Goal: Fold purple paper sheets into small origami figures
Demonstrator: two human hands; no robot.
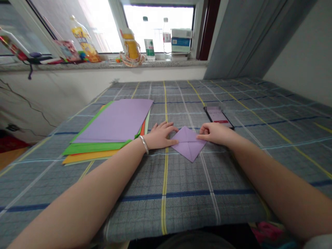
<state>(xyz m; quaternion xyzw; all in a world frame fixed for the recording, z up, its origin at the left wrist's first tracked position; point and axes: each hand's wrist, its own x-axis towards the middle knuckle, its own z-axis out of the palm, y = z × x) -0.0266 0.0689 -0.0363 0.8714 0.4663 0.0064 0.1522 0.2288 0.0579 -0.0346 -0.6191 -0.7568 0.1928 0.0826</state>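
Observation:
A small folded square of purple paper lies on the checked cloth, turned so one corner points toward me. Creases cross its middle. My left hand, with a silver bangle at the wrist, rests at the paper's left corner, thumb on top and fingers spread on the cloth. At the right corner, my right hand pinches the paper's edge between thumb and curled fingers.
A stack of coloured paper, purple on top, lies to the left. A phone sits just beyond my right hand. Bottles and a box stand on the windowsill behind.

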